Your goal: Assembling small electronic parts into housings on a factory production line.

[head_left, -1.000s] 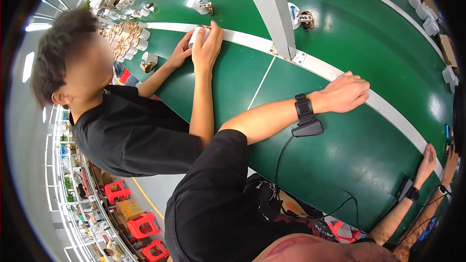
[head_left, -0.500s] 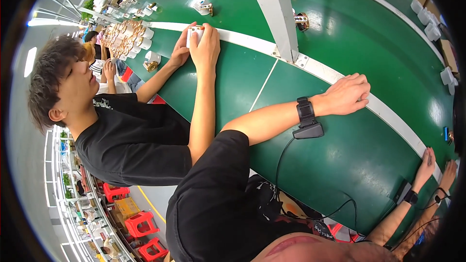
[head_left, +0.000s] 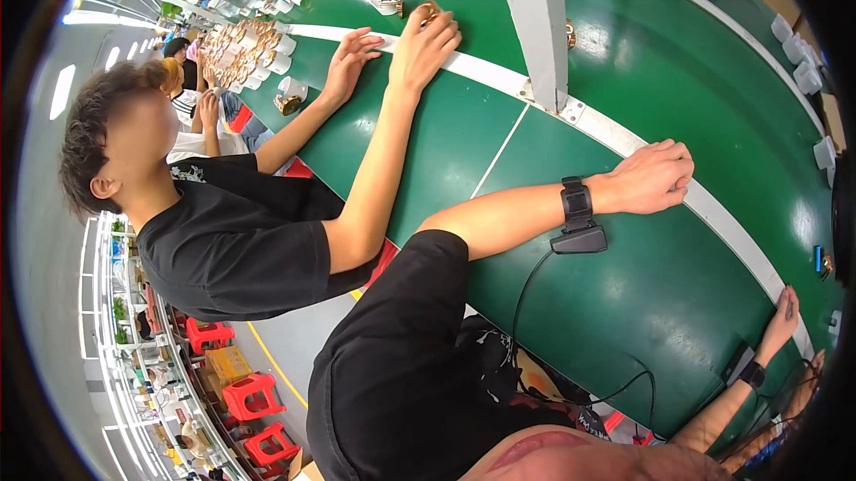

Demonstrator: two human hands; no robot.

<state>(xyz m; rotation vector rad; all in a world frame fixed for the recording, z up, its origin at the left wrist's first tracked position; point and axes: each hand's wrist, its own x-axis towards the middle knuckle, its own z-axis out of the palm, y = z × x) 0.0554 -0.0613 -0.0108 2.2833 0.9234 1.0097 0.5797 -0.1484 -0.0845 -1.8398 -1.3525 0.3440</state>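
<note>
My left hand (head_left: 654,180) rests over the white rail (head_left: 615,135) along the green table, its fingers curled under. The palm side is hidden, so whatever it may hold does not show. A black wristband (head_left: 578,213) with a small dark box and a cable is on that wrist. Lower right, my right hand (head_left: 782,319) lies by the rail with its fingers stretched out, holding nothing visible. A black band (head_left: 753,374) circles its wrist. Beyond it on the table lie a small blue cylinder (head_left: 818,259) and a brassy part (head_left: 827,267).
A co-worker's hand (head_left: 426,51) at left reaches over the rail, on a copper-coloured part. A white and gold part (head_left: 386,1) lies nearby. Many such parts form a pile (head_left: 245,53) at far left. A grey post (head_left: 539,44) rises from the rail. White cups (head_left: 807,78) stand far right.
The co-worker's hands have parted; one has moved over the rail onto a copper-coloured part, and the white piece has left their grasp. My hands have stayed in place while the view shifted slightly.
</note>
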